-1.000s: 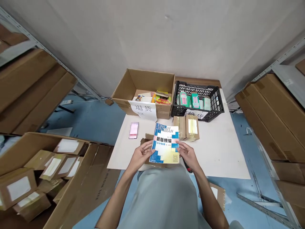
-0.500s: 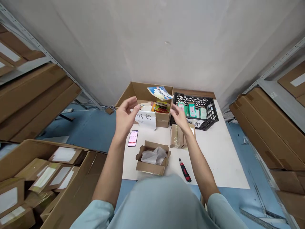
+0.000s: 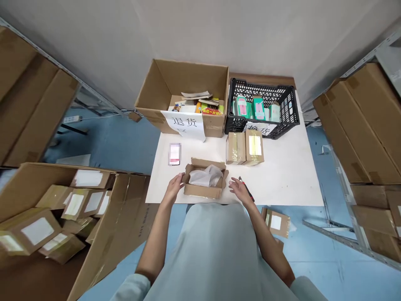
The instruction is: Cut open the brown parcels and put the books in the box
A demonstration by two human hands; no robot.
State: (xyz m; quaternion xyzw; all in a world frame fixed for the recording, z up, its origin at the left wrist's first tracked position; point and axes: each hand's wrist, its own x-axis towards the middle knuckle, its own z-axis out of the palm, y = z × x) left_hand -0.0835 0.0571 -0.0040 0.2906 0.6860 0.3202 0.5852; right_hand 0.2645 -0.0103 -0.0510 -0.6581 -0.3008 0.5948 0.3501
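A small open box (image 3: 202, 192) sits at the near edge of the white table (image 3: 288, 175), with crumpled pale wrapping (image 3: 205, 176) inside. The left hand (image 3: 174, 187) is at the box's left end, fingertips by the flap; whether they pinch the cardboard, I cannot tell. The right hand (image 3: 239, 189) is empty, fingers loosely spread, just right of the box. A red and black knife (image 3: 249, 192) lies close by that hand, partly hidden by it. Left and farther back is a phone (image 3: 174, 154). Two taped boxes (image 3: 254, 147) stand side by side to the far right of the open box, in front of a black crate (image 3: 293, 121) of green packs (image 3: 258, 108). Left of the crate, a big carton (image 3: 184, 67) with a paper sign (image 3: 187, 126) holds books (image 3: 212, 110). On the left, another carton (image 3: 125, 217) is loaded with parcels (image 3: 37, 232)
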